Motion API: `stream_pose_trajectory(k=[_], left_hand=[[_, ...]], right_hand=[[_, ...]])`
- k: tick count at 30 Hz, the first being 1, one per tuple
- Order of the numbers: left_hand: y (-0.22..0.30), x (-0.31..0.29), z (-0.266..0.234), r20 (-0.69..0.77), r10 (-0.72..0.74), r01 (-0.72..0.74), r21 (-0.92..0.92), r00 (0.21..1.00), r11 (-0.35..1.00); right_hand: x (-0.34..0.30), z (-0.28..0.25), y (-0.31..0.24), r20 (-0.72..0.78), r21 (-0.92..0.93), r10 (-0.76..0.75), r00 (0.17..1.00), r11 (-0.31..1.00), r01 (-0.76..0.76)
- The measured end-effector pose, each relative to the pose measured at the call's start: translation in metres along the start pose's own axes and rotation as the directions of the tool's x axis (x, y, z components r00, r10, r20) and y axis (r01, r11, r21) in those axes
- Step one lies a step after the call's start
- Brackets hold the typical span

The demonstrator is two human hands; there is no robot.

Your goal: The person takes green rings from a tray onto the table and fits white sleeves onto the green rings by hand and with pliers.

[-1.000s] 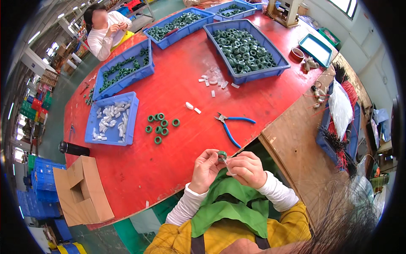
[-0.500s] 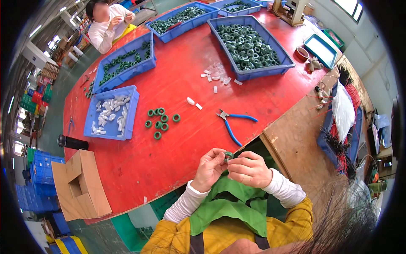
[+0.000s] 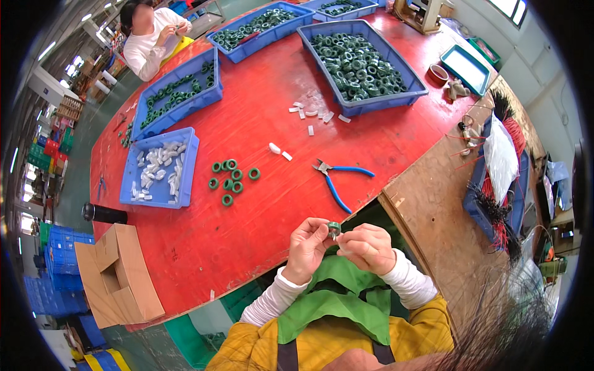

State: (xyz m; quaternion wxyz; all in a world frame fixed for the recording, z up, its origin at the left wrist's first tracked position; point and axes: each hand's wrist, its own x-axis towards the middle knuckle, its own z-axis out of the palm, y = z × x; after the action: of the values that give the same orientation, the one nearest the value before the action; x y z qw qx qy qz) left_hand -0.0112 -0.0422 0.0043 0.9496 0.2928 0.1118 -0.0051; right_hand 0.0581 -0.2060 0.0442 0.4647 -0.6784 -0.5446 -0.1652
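- Green ring (image 3: 334,227) is up in front of the person's chest, just beyond the near edge of the table, between the two hands.
- Left hand (image 3: 304,250) grasps the ring from its left side, thumb and fingers pinched on it.
- Right hand (image 3: 370,249) is just beside it, fingers bent together and fingertips near the ring; whether they grip anything is too small to tell.
- A pale bit (image 3: 334,237) shows just under the ring; its shape is unclear.
- White sleeves and a green apron (image 3: 334,290) lie below the hands.
- Red table (image 3: 185,247) spreads out ahead, a wooden surface (image 3: 427,210) to its right.
- Cutting pliers (image 3: 325,168) with blue handles lie on the red top just past the hands, jaws pointing away to the left.
- An open cardboard box (image 3: 133,294) sits at the near left corner.
- Loose green rings (image 3: 237,175) lie in a cluster left of the pliers; two white pieces (image 3: 275,148) lie between, a little farther off.
- A blue tray (image 3: 187,184) of white pieces stands left of the cluster.
- Farther on, a large blue tray (image 3: 387,104) is heaped with green rings.
- Another person (image 3: 146,52) sits at the far left, hands raised.
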Motion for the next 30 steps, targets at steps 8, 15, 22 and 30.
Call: stream_pose_trajectory(k=[8, 15, 22, 30], left_hand=[[0.001, 0.001, 0.007, 0.048, 0.178, -0.184, 0.254, 0.983, 0.949], [0.008, -0.004, 0.008, 0.09, 0.179, -0.2, 0.361, 0.98, 0.911], [0.016, -0.003, -0.001, 0.189, 0.089, -0.153, 0.357, 0.978, 0.921], [0.01, -0.004, -0.014, 0.173, -0.014, -0.027, 0.234, 0.985, 0.972]], right_hand=[[0.011, 0.005, 0.0, -0.25, 0.175, 0.364, 0.897, 0.929, -0.327], [0.013, 0.014, 0.016, -0.035, 0.681, 0.734, 0.678, 0.514, -0.521], [0.011, 0.02, 0.027, 0.311, 0.727, 0.794, 0.522, 0.155, -0.669], [0.001, 0.028, 0.023, 0.083, 0.385, 0.659, 0.747, 0.671, -0.634]])
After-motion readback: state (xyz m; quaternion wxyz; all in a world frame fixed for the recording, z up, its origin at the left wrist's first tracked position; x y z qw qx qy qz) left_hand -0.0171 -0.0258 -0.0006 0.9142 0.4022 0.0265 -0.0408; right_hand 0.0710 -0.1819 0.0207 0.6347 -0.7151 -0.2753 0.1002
